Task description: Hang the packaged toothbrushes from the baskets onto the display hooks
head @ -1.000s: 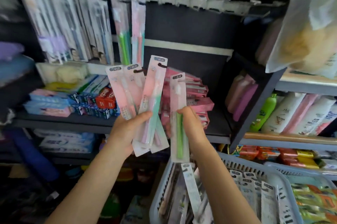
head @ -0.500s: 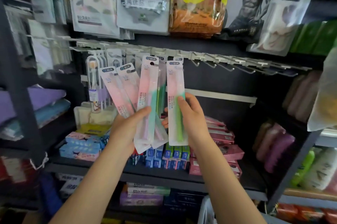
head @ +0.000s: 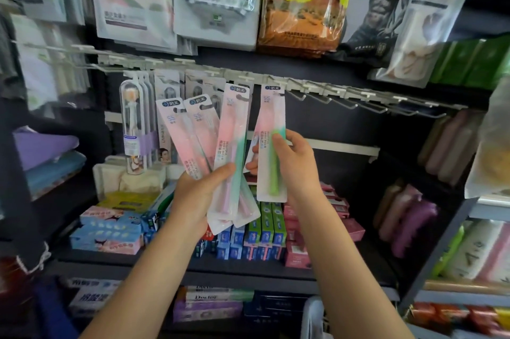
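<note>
Right hand (head: 289, 170) fingers pinching 1 toothbrush pack (head: 271, 145) lifted nearer hook rail (head: 331, 88), left hand (head: 198, 195) still gripping fanned packs (head: 229, 151)

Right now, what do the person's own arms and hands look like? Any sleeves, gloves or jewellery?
Both forearms are bare up to the bottom edge of the picture: no sleeves show. The left hand and the right hand wear no gloves, and no rings, watch or bracelet can be seen. Fingernails look short and unpainted.

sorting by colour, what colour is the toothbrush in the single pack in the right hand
Green, inside a pink-to-teal card pack; seen in the head view.
</note>
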Demonstrator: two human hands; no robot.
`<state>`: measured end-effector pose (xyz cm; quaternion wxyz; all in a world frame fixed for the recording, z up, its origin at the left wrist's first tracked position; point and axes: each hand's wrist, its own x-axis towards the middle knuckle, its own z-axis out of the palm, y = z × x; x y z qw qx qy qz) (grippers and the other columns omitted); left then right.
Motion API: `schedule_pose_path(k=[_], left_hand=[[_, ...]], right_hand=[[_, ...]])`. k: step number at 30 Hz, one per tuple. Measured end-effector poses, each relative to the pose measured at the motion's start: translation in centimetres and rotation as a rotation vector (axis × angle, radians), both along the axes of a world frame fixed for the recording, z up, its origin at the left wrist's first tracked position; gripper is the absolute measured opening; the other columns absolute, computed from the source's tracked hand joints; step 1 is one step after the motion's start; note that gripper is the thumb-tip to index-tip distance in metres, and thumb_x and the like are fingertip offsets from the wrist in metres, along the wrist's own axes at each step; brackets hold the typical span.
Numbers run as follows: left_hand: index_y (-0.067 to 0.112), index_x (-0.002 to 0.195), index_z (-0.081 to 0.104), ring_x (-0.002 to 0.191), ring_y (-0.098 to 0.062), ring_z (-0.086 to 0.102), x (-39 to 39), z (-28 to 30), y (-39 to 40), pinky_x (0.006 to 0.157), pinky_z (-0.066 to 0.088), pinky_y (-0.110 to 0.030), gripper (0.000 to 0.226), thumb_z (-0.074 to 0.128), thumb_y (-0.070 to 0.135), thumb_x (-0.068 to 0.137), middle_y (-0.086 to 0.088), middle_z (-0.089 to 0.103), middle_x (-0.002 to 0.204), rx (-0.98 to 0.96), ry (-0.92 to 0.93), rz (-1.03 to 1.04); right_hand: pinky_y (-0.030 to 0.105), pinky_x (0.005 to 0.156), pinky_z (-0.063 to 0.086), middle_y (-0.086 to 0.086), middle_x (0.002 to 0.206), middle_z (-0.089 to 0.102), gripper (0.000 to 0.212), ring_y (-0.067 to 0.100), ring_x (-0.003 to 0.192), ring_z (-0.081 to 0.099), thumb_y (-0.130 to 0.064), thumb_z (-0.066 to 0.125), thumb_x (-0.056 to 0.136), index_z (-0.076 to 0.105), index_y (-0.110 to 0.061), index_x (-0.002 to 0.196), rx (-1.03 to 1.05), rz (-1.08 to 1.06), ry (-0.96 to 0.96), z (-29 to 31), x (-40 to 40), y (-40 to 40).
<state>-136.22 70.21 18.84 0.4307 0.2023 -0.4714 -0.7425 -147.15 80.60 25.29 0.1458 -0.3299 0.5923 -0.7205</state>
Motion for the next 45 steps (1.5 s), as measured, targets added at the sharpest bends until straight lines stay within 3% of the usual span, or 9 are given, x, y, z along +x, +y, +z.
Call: schedule_pose_path(k=[9,15,18,22,26,34,38,40,45], left_hand=[[0.023,0.108,0.072,0.097,-0.024,0.074,0.3,-0.3,-1.5,0.092,0.057,-0.049,0.034,0.082,0.009,0.079,-0.001,0.078,0.102,-0.011,0.000,-0.021],[0.024,0.103,0.072,0.096,-0.023,0.074,0.5,-0.7,-2.1,0.092,0.057,-0.050,0.031,0.082,0.007,0.079,0.001,0.079,0.098,-0.031,-0.041,-0.026],[0.023,0.104,0.072,0.096,-0.025,0.074,0.7,-0.7,-2.4,0.093,0.056,-0.053,0.032,0.082,0.007,0.078,0.000,0.078,0.098,-0.031,-0.057,-0.033],[0.022,0.107,0.071,0.095,-0.024,0.075,0.9,-0.6,-2.4,0.093,0.057,-0.054,0.036,0.083,0.006,0.077,-0.001,0.078,0.100,-0.062,-0.058,-0.043],[0.022,0.105,0.074,0.093,-0.023,0.075,0.7,-0.5,-1.4,0.093,0.057,-0.050,0.038,0.087,0.015,0.070,-0.001,0.079,0.099,-0.135,-0.074,-0.056],[0.021,0.110,0.072,0.095,-0.025,0.075,0.4,-1.0,-0.8,0.091,0.058,-0.051,0.037,0.084,0.026,0.076,-0.003,0.078,0.101,-0.118,-0.076,-0.042],[0.025,0.104,0.072,0.088,-0.013,0.075,0.3,-1.0,-0.5,0.074,0.058,-0.029,0.021,0.079,0.022,0.084,0.008,0.079,0.092,-0.112,-0.053,-0.004],[0.029,0.099,0.070,0.084,0.000,0.072,0.5,-0.9,-0.4,0.070,0.051,-0.018,0.019,0.080,0.021,0.085,0.018,0.077,0.088,-0.130,-0.046,0.017],[0.029,0.102,0.071,0.094,-0.008,0.073,0.6,-0.8,-0.3,0.087,0.055,-0.033,0.023,0.082,0.023,0.082,0.013,0.078,0.096,-0.107,-0.044,0.046]], right_hand=[[0.033,0.047,0.056,0.018,0.093,0.075,0.022,0.030,0.059,0.073,-0.018,0.048,0.107,0.056,-0.002,0.120,0.036,-0.047,-0.064,0.9,-0.3,-1.3],[0.039,0.077,0.057,0.020,0.112,0.072,0.040,0.034,0.091,0.070,-0.037,0.055,0.104,0.067,0.001,0.106,0.251,-0.208,-0.076,-2.6,-2.3,-3.8],[0.045,0.094,0.051,0.023,0.118,0.064,0.046,0.034,0.109,0.064,-0.045,0.058,0.100,0.061,-0.006,0.125,0.338,-0.233,-0.112,-3.9,-2.5,-4.5],[0.037,0.090,0.048,0.003,0.117,0.063,0.044,0.017,0.104,0.060,-0.044,0.064,0.096,0.056,-0.013,0.126,0.230,-0.254,-0.152,-5.3,-0.7,-3.4],[0.037,0.088,0.057,0.001,0.092,0.075,0.029,0.015,0.088,0.070,-0.039,0.064,0.097,0.072,-0.013,0.103,0.133,0.029,-0.026,-5.7,1.9,-2.5],[0.020,0.070,0.053,0.000,0.088,0.074,0.017,0.010,0.080,0.070,-0.022,0.067,0.097,0.074,-0.008,0.103,0.086,0.043,0.040,-5.2,2.0,-1.9],[0.036,0.079,0.061,0.014,0.100,0.072,0.022,0.018,0.086,0.069,-0.025,0.066,0.098,0.070,-0.004,0.104,0.065,-0.007,0.007,-5.4,1.6,-1.5],[0.028,0.070,0.059,0.007,0.095,0.076,0.019,0.015,0.083,0.072,-0.023,0.064,0.100,0.070,-0.006,0.107,0.044,-0.027,-0.025,-5.1,1.2,-0.9],[0.022,0.065,0.057,-0.002,0.088,0.077,0.020,0.010,0.077,0.073,-0.023,0.061,0.101,0.070,-0.009,0.113,0.011,-0.032,-0.011,-4.2,0.4,0.0]])
